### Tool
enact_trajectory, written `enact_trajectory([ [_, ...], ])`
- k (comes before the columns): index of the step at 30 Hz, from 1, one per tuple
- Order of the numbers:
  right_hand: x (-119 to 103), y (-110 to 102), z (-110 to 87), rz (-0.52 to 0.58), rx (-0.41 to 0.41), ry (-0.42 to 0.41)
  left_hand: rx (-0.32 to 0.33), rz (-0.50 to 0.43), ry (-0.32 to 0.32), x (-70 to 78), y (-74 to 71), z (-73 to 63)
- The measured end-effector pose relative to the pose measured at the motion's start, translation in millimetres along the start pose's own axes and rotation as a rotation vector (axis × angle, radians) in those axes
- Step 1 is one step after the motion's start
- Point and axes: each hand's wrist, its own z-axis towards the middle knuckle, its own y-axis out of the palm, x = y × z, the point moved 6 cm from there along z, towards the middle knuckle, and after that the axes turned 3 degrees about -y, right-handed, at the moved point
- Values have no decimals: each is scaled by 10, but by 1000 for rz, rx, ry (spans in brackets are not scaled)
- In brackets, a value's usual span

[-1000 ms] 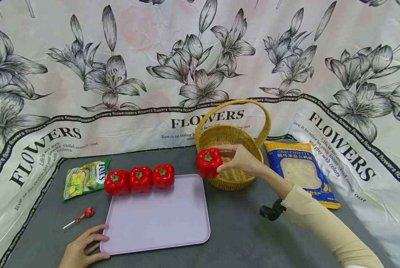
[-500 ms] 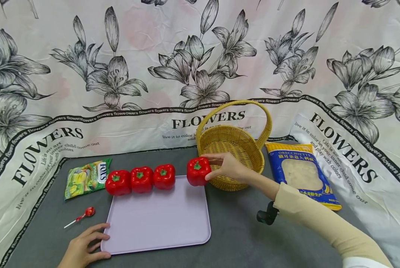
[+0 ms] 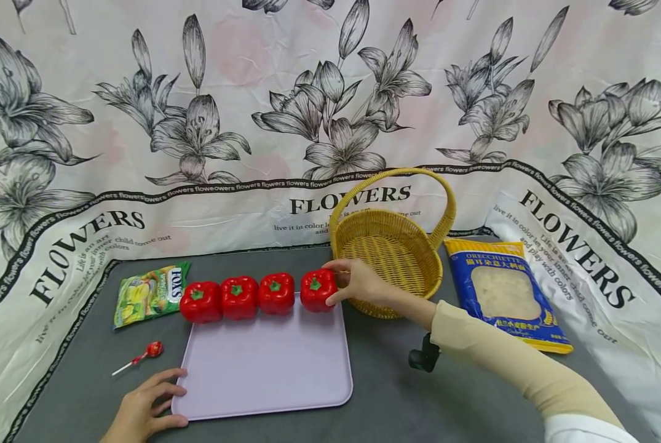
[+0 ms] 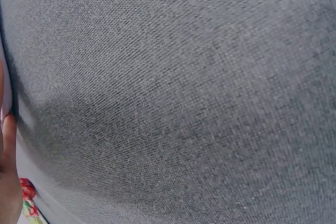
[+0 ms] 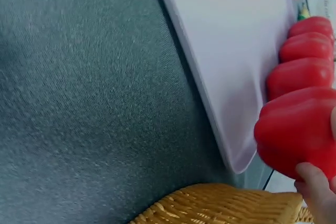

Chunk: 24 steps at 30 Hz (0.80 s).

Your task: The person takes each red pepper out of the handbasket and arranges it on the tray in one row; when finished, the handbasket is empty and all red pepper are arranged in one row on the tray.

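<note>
In the head view my right hand (image 3: 360, 286) grips a red bell pepper (image 3: 316, 290) by its right side, over the far right corner of a pale lilac tray (image 3: 269, 363). Three more red bell peppers, the nearest one (image 3: 276, 294) just left of the held one, line the tray's far edge. The right wrist view has thumb and fingers on the held bell pepper (image 5: 299, 129), partly cut off by the frame. At the tray's near left corner rests my left hand (image 3: 144, 406), its fingers touching the rim.
Behind my right hand stands a yellow wicker basket (image 3: 388, 252) with a tall handle. A blue and yellow pasta bag (image 3: 507, 292) lies at the right. To the left are a green candy bag (image 3: 149, 296) and a red lollipop (image 3: 153, 349).
My right hand has carried the bell pepper leftward from in front of the basket to the tray's far right corner, beside the row. The left hand has stayed at the tray.
</note>
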Motion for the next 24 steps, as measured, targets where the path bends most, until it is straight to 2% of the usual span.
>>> enact_trajectory([
  [6,17,149,77,38,-30,7,19,1,10,6,-7,-8],
  [13,44,201,109,39,2,42,90,8,49,16,-17,-26],
  [20,14,171,150,12,-24,93,10,-12,-70,-3,0,-25],
  [24,9,144,166,-60,-40,89,3,-23,-114,-14,5,-25],
])
